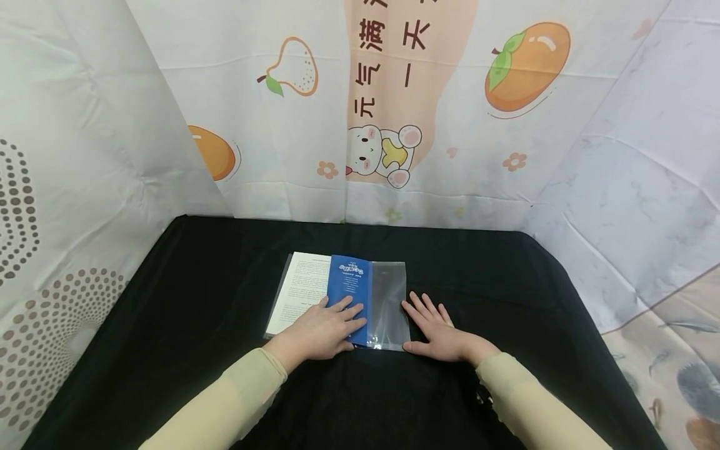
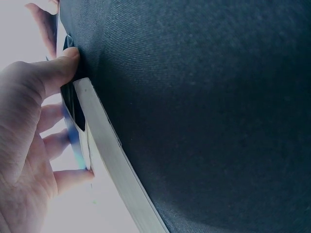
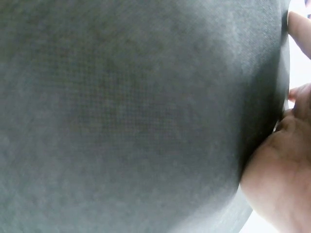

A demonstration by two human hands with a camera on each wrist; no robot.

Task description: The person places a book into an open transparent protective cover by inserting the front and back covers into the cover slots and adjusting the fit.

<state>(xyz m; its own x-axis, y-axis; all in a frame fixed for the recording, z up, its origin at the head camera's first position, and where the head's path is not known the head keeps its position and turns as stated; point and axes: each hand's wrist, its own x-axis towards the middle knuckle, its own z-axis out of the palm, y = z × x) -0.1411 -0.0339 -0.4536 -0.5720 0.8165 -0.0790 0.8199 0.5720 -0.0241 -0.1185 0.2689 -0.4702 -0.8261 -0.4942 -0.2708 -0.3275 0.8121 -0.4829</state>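
A book lies open on the black cloth, a white printed page (image 1: 300, 290) on its left and a blue cover flap (image 1: 350, 281) beside it. Clear plastic sheeting (image 1: 389, 297) extends from the blue flap to the right, and a strip of it also shows past the page's left edge. My left hand (image 1: 322, 330) rests on the blue flap with spread fingers. In the left wrist view the thumb is at the lower edge, next to the thick page block (image 2: 114, 155). My right hand (image 1: 437, 334) lies flat, fingertips at the plastic's right edge.
Black cloth (image 1: 225, 281) covers the table. Behind it hangs a white curtain (image 1: 304, 144) printed with fruit and a bear, and pale curtains (image 1: 84, 125) close off both sides. A small shiny thing (image 1: 480, 399) shows beside the right sleeve.
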